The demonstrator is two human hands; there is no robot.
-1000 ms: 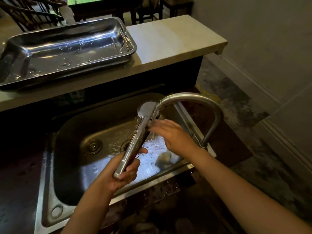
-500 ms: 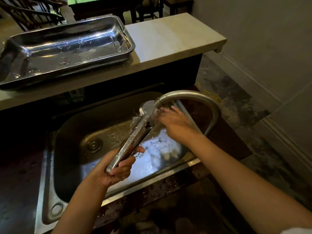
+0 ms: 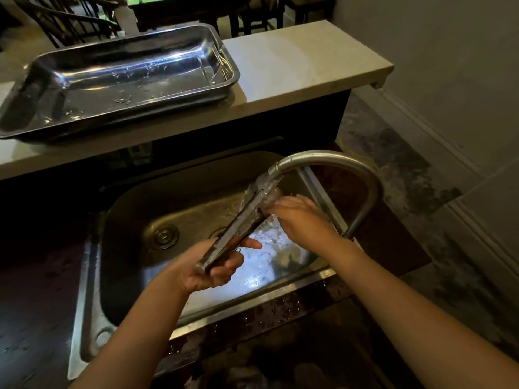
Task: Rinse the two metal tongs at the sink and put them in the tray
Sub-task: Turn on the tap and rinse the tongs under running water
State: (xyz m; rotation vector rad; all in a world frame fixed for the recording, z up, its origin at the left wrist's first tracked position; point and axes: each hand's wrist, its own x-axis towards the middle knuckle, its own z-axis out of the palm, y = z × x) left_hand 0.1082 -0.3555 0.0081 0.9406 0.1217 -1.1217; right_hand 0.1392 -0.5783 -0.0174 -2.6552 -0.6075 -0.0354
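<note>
My left hand (image 3: 209, 269) grips the handle end of metal tongs (image 3: 241, 223), which slant up to the right over the sink (image 3: 196, 315). The tongs' tip lies under the running water at the mouth of the curved faucet (image 3: 351, 167). My right hand (image 3: 302, 219) touches the tongs near their tip, fingers on the wet metal. I cannot tell whether one pair or two are held together. A shiny steel tray (image 3: 233, 73), wet with droplets and holding nothing, sits on the pale counter (image 3: 295, 63) above the sink.
The sink has a round drain (image 3: 165, 236) and water pooling at its bottom right. A dark wet worktop (image 3: 36, 318) surrounds it. Dark chairs (image 3: 64, 21) stand behind the counter. A wall and tiled floor (image 3: 407, 169) lie to the right.
My left hand has shifted the tongs slightly, with their tip staying under the stream. My right hand has slid up along the tongs toward the tip.
</note>
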